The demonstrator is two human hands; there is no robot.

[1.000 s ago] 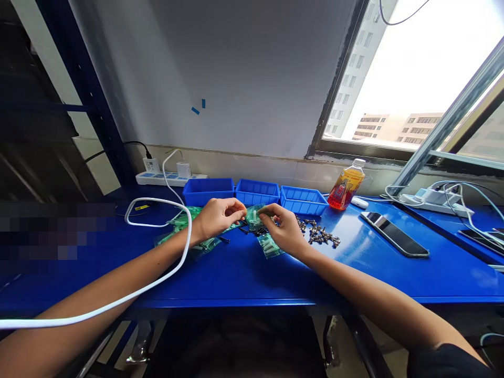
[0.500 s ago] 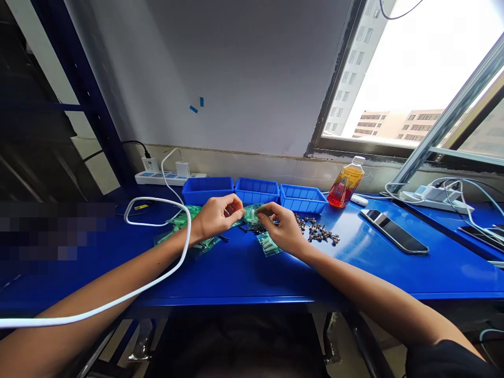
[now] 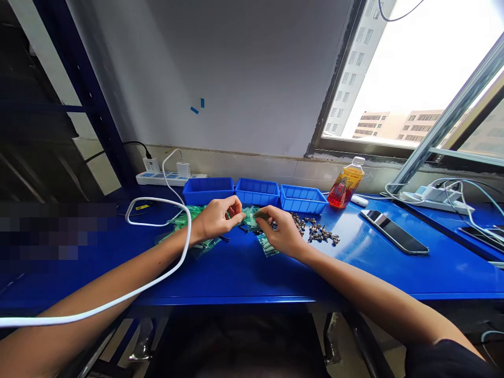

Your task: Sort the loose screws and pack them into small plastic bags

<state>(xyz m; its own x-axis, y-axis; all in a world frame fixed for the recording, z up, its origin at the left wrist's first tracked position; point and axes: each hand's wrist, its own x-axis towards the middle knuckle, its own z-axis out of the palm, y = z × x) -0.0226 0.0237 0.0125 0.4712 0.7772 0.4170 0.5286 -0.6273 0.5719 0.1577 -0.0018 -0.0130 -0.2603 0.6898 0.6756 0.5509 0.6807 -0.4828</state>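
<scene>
The left hand (image 3: 221,218) and right hand (image 3: 284,232) pinch a small bag (image 3: 249,218) by opposite sides, probably to steady it; screws (image 3: 323,235) lie just beside the right hand.

The left hand (image 3: 218,219) partly hides the green bags (image 3: 207,245). What the held bag (image 3: 249,216) contains is too small to tell. The lower edge cuts the black sleeve (image 3: 441,359).

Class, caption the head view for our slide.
Right hand holds a green bag, left hand at its edge, three blue bins behind.
</scene>
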